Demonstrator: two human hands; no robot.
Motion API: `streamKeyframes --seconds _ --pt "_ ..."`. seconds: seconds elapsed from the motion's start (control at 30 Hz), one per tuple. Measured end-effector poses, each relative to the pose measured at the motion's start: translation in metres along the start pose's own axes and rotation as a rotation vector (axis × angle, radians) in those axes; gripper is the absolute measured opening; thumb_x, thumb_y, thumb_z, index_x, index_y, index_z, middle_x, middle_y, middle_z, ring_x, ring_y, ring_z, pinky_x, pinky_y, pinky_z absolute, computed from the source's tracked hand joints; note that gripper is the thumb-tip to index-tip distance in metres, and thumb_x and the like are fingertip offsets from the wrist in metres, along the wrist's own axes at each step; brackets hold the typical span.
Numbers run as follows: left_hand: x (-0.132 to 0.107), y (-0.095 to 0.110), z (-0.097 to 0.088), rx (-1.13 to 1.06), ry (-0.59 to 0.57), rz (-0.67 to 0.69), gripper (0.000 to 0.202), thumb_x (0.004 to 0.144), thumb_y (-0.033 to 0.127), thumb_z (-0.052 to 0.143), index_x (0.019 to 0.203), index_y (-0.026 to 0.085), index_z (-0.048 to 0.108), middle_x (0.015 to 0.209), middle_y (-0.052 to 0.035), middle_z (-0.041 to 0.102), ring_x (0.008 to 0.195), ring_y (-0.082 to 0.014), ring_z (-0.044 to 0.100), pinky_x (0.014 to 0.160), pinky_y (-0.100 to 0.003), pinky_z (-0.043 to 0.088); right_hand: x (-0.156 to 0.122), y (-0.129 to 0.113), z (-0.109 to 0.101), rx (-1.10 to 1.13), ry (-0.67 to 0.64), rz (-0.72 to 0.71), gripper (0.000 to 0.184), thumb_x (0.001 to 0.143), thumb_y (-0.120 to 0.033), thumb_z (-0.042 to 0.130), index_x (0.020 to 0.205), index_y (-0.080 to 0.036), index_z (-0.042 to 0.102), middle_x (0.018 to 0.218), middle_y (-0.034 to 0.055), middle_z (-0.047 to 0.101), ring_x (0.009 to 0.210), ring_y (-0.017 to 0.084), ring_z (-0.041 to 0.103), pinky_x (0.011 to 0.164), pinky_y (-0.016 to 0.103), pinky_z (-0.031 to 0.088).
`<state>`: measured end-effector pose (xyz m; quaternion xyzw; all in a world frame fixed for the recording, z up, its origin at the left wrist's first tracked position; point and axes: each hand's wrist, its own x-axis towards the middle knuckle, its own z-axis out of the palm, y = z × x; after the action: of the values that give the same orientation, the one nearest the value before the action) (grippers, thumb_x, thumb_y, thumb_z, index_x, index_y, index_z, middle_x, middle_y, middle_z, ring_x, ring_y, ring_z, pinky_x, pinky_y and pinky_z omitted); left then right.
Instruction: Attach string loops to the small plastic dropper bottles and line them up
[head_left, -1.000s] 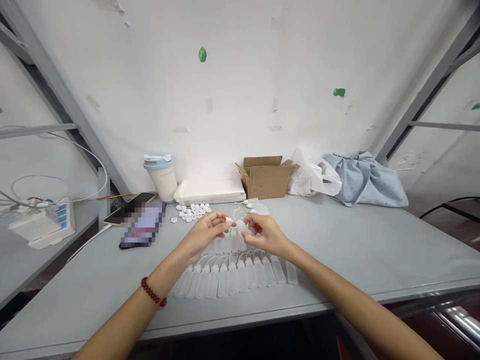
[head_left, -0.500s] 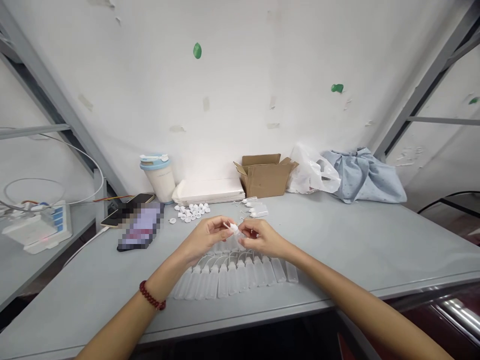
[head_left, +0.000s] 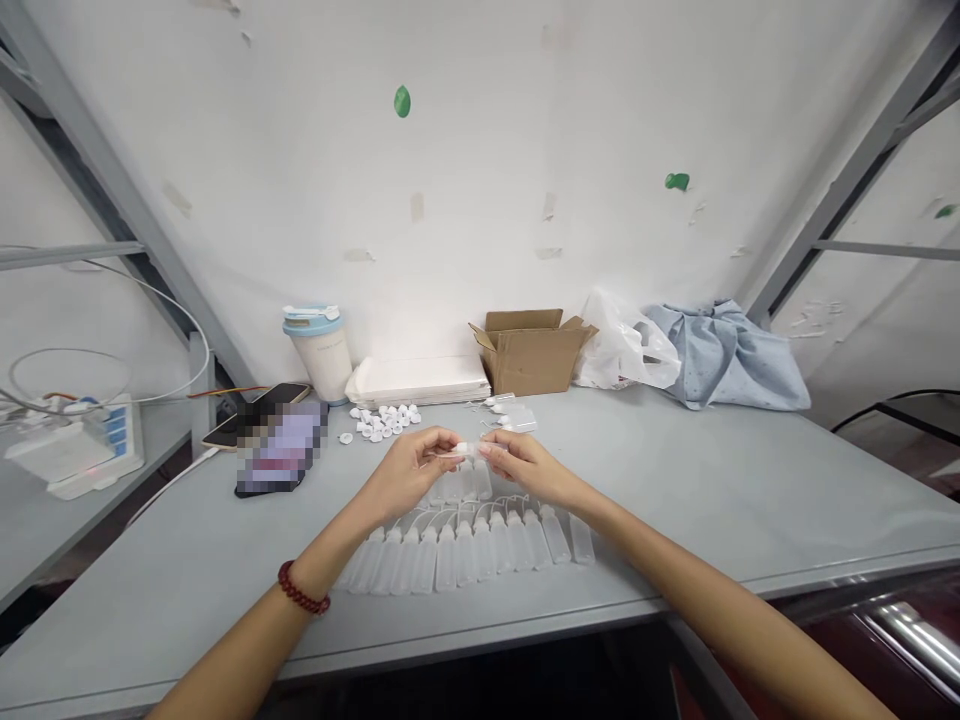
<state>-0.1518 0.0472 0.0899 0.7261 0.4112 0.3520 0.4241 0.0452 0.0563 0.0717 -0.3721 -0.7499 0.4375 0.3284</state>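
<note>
Between my two hands is a small clear plastic bottle (head_left: 471,451) with a white top, lying roughly sideways above the table. My left hand (head_left: 411,472) pinches its white nozzle end with thumb and fingers. My right hand (head_left: 534,470) grips the clear body, largely hidden by the fingers. Just below the hands, several more clear bottles (head_left: 459,484) lie in a short row, partly covered. Nearer the table's front edge is a longer row of bottles (head_left: 487,552), most with white necks and thin curved tubes.
White caps (head_left: 386,422) lie in a loose pile behind my left hand, and a few bottles (head_left: 516,418) lie beyond my right. Along the wall stand a cup (head_left: 321,355), white stack (head_left: 420,380), cardboard box (head_left: 534,362) and plastic bag (head_left: 626,345). Phones (head_left: 281,450) lie left.
The held bottle has turned from tilted upright to nearly level, its white top now pointing left. My right fingers have shifted along its body. The view has moved slightly.
</note>
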Motion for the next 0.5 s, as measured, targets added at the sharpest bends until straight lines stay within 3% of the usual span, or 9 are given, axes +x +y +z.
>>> streamKeyframes --seconds 0.27,0.5 --pt "-0.0034 -0.0031 0.0000 0.339 0.017 0.221 0.016 0.085 0.026 0.048 0.088 0.018 0.062 0.083 -0.0042 0.065 0.075 -0.0174 0.057 0.068 -0.026 0.042 0.0017 0.0051 -0.0006 0.127 -0.059 0.067 0.045 0.084 -0.057 0.043 0.063 -0.017 0.039 0.055 -0.0067 0.026 0.048 0.006 0.023 0.046 0.022 0.021" --pt "-0.0033 -0.0048 0.0022 0.340 0.050 0.260 0.019 0.086 0.027 0.047 0.092 0.019 0.062 0.086 -0.0051 0.066 0.078 -0.0183 0.057 0.071 -0.027 0.042 0.0019 0.0041 -0.0024 0.319 -0.133 0.179 0.048 0.083 -0.058 0.044 0.069 -0.013 0.052 0.052 -0.0088 0.018 0.045 0.005 0.016 0.044 0.022 0.012"
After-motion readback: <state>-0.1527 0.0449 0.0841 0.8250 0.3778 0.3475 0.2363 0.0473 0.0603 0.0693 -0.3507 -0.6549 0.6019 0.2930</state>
